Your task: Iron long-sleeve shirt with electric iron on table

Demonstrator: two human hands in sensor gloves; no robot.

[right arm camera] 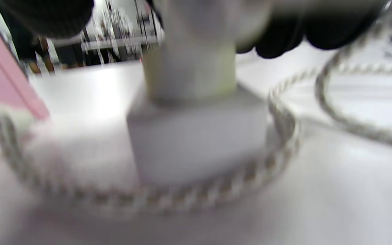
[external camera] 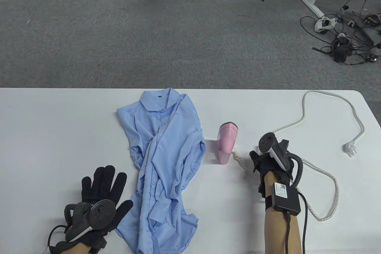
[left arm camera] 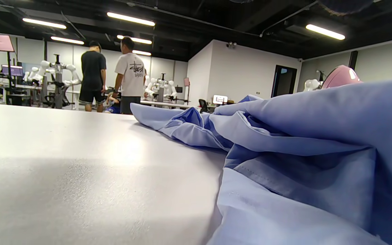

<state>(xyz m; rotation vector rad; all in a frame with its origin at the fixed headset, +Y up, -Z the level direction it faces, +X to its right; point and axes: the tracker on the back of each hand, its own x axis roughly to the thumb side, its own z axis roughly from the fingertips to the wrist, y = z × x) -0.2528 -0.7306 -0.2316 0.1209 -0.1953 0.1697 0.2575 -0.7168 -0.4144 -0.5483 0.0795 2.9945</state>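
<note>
A crumpled light-blue long-sleeve shirt lies on the white table, collar toward the far edge. It fills the right of the left wrist view. A pink iron rests just right of the shirt, and its top shows in the left wrist view. My left hand lies flat and spread on the table, beside the shirt's lower left edge. My right hand is just right of the iron, over its braided cord. Its fingers hang around a blurred pale upright object; the grip is unclear.
The cord loops across the right of the table, and a white cable ends in a plug near the right edge. The cord curves around the pale object in the right wrist view. Two people stand beyond the table's far edge.
</note>
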